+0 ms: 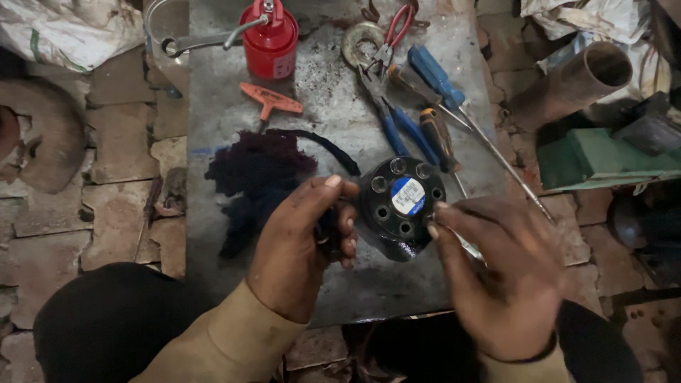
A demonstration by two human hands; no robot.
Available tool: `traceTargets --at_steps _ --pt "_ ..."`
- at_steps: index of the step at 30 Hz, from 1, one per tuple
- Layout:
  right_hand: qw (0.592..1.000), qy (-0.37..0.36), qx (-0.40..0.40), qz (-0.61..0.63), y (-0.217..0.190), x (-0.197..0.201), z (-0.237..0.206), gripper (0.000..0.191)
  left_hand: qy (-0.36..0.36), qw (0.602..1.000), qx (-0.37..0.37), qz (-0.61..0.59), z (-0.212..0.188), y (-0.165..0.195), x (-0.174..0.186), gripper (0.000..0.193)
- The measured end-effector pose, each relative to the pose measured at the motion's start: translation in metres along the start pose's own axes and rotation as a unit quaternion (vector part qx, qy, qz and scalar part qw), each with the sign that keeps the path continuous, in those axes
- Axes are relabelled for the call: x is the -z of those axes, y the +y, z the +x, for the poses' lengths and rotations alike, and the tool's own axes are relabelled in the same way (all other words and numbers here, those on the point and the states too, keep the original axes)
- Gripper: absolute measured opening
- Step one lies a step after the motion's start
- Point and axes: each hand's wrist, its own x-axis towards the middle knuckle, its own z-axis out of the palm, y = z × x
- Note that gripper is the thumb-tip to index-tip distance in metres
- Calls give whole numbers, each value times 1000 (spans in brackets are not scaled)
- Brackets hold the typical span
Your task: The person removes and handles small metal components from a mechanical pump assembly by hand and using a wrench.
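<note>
Both hands hold a round black metal housing [401, 206] on the grey table [333, 106]: left hand [301, 241] gripping its side, right hand [496, 273] pinching its rim. Its bolt-hole face (blue-and-white sticker) tilts up, axis toward the camera, pliers [386, 106] behind.

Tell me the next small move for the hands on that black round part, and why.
Probably turn the right hand's fingertips at the rim hole they pinch, while the left hand steadies the black round part. The part rests on the metal plate, the left hand grips its side, and the right fingertips meet at its edge; what they pinch is too small to tell.
</note>
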Motion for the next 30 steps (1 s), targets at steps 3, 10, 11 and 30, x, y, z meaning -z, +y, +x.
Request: traceTargets --at_steps 3,10,11,30 --pt "1000 -4 -17 -14 1 -5 2 21 -4 1000 5 -14 0 3 0 28" --pt "999 -4 2 -33 -1 -7 0 20 -20 1000 -8 -11 -3 5 3 28" --pt "1000 -8 -1 -26 -1 -8 1 21 -16 1000 -7 -9 -3 5 3 28" --pt "953 132 -174 211 15 5 -20 24 -45 998 30 -20 -1 -3 6 35"
